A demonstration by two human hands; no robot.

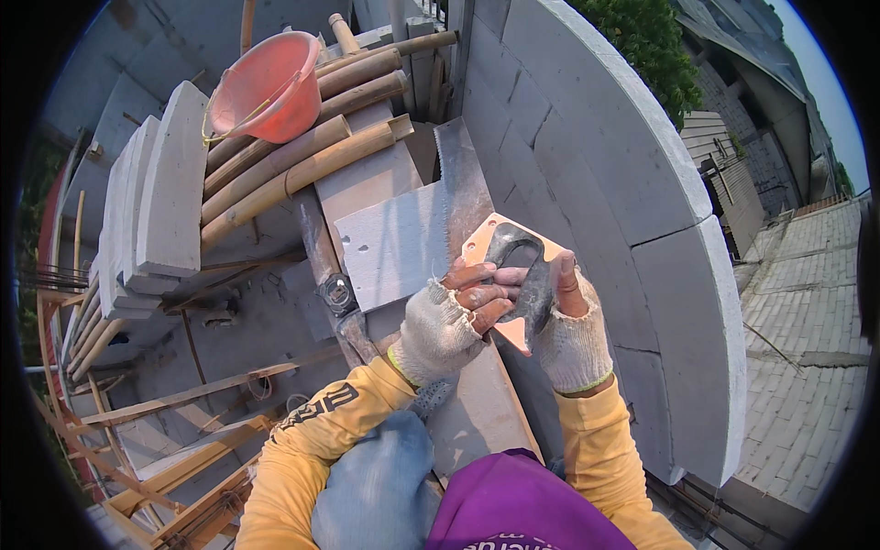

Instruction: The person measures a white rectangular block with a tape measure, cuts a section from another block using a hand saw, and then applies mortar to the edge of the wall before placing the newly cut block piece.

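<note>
Between my two gloved hands is a hand saw (465, 179). Its toothed blade points away from me along the block wall, and its orange and black handle (543, 291) faces up near my chest. My left hand (442, 328) presses its bent fingers on the left side of the handle. From the right, my right hand (575, 337) grips the handle, thumb up along its edge; some fingers show through the handle's opening. Left of the blade lies a cut pale block (396, 246), with a round tape measure (338, 294) beside its near left corner.
A red bucket (282, 92) stands on bamboo poles (307, 170) at the far left, next to stacked grey blocks (172, 179). A block wall (587, 156) curves along my right. Timber framing (197, 399) and a drop lie to the lower left.
</note>
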